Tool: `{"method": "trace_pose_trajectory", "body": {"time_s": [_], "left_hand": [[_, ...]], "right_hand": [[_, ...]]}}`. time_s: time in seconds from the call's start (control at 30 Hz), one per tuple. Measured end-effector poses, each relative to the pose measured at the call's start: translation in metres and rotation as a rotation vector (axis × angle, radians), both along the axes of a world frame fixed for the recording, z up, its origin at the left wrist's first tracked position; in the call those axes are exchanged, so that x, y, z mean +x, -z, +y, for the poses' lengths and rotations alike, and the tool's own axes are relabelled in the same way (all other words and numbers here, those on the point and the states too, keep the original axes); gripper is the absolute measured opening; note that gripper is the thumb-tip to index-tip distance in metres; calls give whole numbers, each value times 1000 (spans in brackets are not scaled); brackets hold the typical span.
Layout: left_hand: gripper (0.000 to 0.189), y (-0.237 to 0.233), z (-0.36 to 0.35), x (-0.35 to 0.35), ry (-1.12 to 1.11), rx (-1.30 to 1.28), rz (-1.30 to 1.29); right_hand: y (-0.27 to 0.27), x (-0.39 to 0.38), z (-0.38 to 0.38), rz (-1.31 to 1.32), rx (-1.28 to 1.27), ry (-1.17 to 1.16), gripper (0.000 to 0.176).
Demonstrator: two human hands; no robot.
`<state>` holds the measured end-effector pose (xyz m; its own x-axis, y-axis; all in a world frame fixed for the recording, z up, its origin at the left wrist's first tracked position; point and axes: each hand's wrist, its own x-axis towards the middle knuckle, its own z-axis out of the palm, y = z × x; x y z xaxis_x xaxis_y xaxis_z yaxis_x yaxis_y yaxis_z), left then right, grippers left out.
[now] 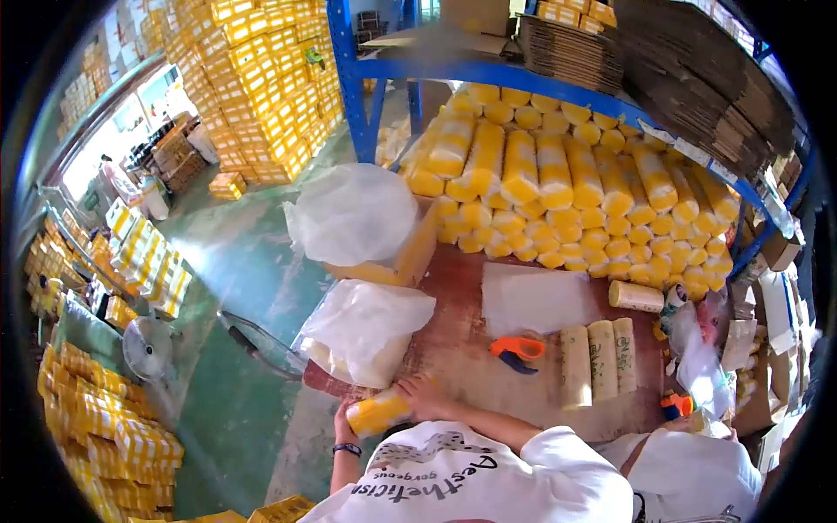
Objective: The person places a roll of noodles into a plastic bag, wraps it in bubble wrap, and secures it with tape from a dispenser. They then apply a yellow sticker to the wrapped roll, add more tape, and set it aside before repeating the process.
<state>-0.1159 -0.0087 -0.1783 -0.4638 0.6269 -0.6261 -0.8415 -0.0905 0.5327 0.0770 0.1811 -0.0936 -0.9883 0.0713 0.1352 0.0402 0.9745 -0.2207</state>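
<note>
A yellow-wrapped roll (377,413) is held low, close to my body, at the front left edge of the red-brown table (453,383). My left hand (343,424) is closed around its left end. My right hand (425,397) grips the other end, its fingers partly hidden. Just beyond my hands, a white plastic bag (370,327) rests on the table corner. To the right lies an orange-handled tape dispenser (519,350). Farther right are three pale rolls with dark markings, among them a middle roll (602,359).
White sheets (534,296) and another pale roll (635,296) lie farther back. Yellow rolls (540,174) are piled beneath a blue rack (488,74). A bag-lined carton (410,257) stands at the table's left. Another person (697,475) works at right, near a second orange dispenser (676,405).
</note>
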Motion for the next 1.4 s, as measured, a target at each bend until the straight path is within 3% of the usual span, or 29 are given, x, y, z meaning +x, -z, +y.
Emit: {"method": "trace_pose_trajectory", "body": {"time_s": [0.17, 0.2, 0.43, 0.5, 0.6, 0.77, 0.93, 1.07, 1.2, 1.23, 1.27, 1.3, 1.33, 1.4], "left_hand": [[36, 46, -17, -3, -25, 97, -90], [39, 53, -19, -2, -27, 48, -11], [43, 21, -23, 16, -2, 23, -129], [54, 38, -30, 14, 54, 120, -51], [53, 29, -26, 17, 37, 64, -43], [51, 43, -25, 14, -11, 104, -68], [47, 32, -26, 17, 14, 126, -105], [46, 23, -18, 19, -7, 97, -82], [43, -41, -11, 32, 16, 142, 117], [42, -98, -2, 45, 14, 193, 118], [43, -110, 3, 43, 95, 144, 137], [41, -122, 7, 42, 226, 144, 328], [40, -148, 15, 45, 318, 60, 376], [39, -165, 32, 47, 434, 157, 571]], "right_hand": [[5, 1, -4, -16, -46, 26, 86], [5, 0, -2, -22, -33, 24, 86], [18, 3, -3, 80, -8, 51, 88], [19, 3, -5, 77, -64, 58, 88], [-6, 4, -2, -5, -43, 13, 87], [3, 0, -4, 1, -77, 36, 87], [20, -2, -5, 92, -23, 57, 88], [9, 2, 1, 108, -134, 55, 92], [17, 21, 12, 110, -303, 109, 93], [14, 28, 22, 73, -370, 129, 93], [-19, 35, 24, 30, -431, 196, 93], [-55, 40, 21, -25, -500, 264, 93], [-58, 40, 22, 42, -544, 236, 95], [-66, 39, 16, 60, -618, 288, 96]]}}
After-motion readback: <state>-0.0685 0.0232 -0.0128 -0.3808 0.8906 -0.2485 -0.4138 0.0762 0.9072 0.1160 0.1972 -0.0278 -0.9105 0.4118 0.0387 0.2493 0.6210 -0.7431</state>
